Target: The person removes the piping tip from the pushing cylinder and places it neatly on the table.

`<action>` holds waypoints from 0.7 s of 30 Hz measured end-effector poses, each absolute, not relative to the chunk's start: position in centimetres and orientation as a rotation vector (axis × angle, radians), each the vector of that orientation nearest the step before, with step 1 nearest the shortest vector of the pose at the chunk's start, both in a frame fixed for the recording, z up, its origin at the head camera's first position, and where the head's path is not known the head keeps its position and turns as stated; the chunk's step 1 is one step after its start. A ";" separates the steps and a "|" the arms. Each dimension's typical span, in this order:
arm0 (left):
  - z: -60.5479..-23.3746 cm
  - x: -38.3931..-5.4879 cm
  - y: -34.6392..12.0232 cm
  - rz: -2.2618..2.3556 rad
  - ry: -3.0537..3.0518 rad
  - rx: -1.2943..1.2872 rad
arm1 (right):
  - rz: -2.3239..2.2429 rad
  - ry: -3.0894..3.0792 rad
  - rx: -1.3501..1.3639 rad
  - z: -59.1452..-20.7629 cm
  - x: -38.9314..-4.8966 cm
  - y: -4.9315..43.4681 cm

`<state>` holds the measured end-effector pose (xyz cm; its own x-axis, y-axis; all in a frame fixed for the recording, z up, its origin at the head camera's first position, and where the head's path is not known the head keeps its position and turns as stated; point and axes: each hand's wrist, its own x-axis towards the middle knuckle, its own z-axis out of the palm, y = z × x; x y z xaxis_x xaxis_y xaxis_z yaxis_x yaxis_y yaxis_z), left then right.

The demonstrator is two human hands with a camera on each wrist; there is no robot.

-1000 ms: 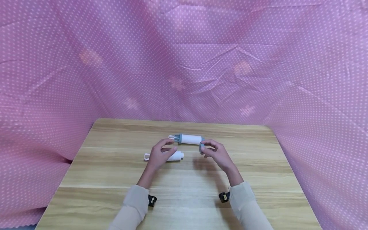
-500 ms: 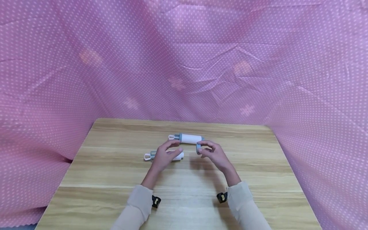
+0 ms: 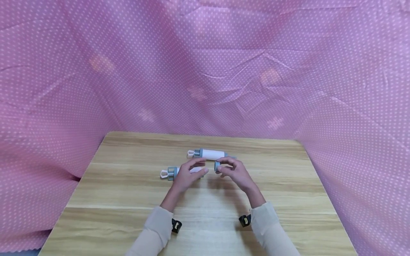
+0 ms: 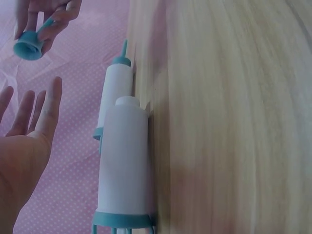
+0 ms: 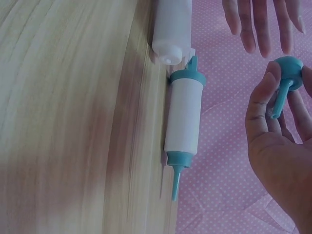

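Note:
My right hand (image 3: 238, 175) pinches a small teal nozzle cap (image 3: 216, 166) between thumb and fingers. In the right wrist view the wide cup of this nozzle (image 5: 288, 73) sits uppermost and its thin spout hangs down along the palm. My left hand (image 3: 186, 179) is raised over the nearer white piping syringe (image 3: 171, 173), fingers loosely extended with nothing in them. That syringe lies on its side; in the left wrist view its bare white tip (image 4: 127, 101) has no nozzle on it. Behind it lies a second syringe (image 3: 213, 154), fitted with a teal nozzle (image 5: 179, 161).
Both syringes have white loop handles at the left and lie on a wooden table (image 3: 128, 199). A pink dotted cloth (image 3: 205, 89) hangs around the table's back and sides. A black wrist camera (image 3: 176, 225) is strapped at each sleeve cuff.
Both hands have come closer together: the left has moved right along the nearer syringe, uncovering its teal collar, and the right has moved left with the nozzle. The syringes have stayed put.

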<state>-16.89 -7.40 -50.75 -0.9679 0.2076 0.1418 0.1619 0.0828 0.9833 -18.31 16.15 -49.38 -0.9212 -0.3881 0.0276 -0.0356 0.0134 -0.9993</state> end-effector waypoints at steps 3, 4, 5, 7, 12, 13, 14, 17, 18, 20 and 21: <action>-50.8 -16.8 -7.2 2.069 2.258 0.392 | -1.993 2.036 -0.430 -49.5 -18.1 16.0; -50.8 -16.7 -7.1 2.069 2.252 0.396 | -1.992 2.035 -0.426 -49.6 -18.1 15.9; -50.8 -16.6 -7.1 2.070 2.244 0.398 | -1.988 2.035 -0.423 -49.6 -18.0 15.9; -50.8 -16.5 -6.9 2.072 2.230 0.402 | -1.987 2.028 -0.414 -49.8 -17.8 15.8; -50.9 -16.5 -6.7 2.099 2.207 0.398 | -2.013 2.009 -0.398 -50.1 -17.6 15.6; -51.0 -16.5 -6.7 2.108 2.203 0.397 | -2.019 2.006 -0.398 -50.2 -17.6 15.5; -51.1 -16.5 -6.6 2.116 2.197 0.397 | -2.026 2.002 -0.400 -50.3 -17.6 15.5; -51.4 -16.6 -6.5 2.130 2.170 0.409 | -2.043 1.988 -0.411 -50.6 -17.6 15.4; -51.4 -16.6 -6.4 2.136 2.161 0.412 | -2.046 1.982 -0.416 -50.7 -17.6 15.3; -51.6 -16.6 -6.3 2.135 2.160 0.413 | -2.046 1.976 -0.420 -50.8 -17.6 15.2; -51.6 -16.6 -6.2 2.131 2.162 0.412 | -2.043 1.976 -0.421 -50.9 -17.6 15.1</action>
